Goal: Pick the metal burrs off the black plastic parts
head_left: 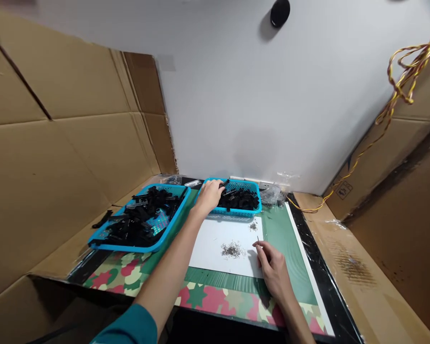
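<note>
My left hand (209, 195) reaches over the left side of the small blue basket (260, 206), its fingers closed on a small black part (225, 183). Black pieces (241, 199) lie piled in that basket. Lower right, my right hand (272, 265) pinches a thin dark rod-like tool (258, 241) whose tip points upward; its exact kind cannot be made out. Beside this hand, a loose pile of tiny metal pieces (232, 249) lies on a white sheet (204, 253). A smaller cluster of metal bits (253, 226) sits near the sheet's upper right corner.
A larger blue basket (189, 191) full of black parts (136, 222) stands at the left. Clear plastic bags (272, 195) lie by the back wall (215, 95). Cardboard panels (57, 162) enclose the sides. A twisted yellow-red cable (390, 107) hangs down at the right.
</note>
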The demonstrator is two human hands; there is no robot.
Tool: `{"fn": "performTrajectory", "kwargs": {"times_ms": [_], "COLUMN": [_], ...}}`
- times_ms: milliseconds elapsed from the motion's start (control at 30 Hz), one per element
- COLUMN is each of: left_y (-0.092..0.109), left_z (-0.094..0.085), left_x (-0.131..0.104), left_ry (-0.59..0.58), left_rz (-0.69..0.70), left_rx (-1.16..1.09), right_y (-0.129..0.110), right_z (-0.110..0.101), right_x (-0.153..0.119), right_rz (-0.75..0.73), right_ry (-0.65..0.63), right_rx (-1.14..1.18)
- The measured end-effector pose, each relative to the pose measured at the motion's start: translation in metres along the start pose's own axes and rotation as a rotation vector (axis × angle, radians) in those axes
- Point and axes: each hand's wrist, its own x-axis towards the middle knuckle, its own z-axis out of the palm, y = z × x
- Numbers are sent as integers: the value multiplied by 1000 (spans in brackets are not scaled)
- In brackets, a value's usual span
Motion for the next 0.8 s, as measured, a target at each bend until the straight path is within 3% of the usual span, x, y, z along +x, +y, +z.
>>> {"fn": "performTrajectory", "kwargs": {"times_ms": [200, 500, 633, 800], "left_y": [-7, -34, -59, -115], "left_z": [2, -11, -31, -73], "left_x": [11, 34, 32, 16], "left_ry": [-125, -219, -226, -215], "left_rz": [34, 36, 8, -89], "left_rx": [82, 88, 91, 202], "right_y": [-1, 0, 1, 5], "right_z": [1, 1, -2, -5], "right_x": [0, -1, -3, -7], "right_rz": [-31, -25, -3, 43], "right_ry": [1, -2, 42, 142], "right_rx": [-1, 25, 39, 30]}}
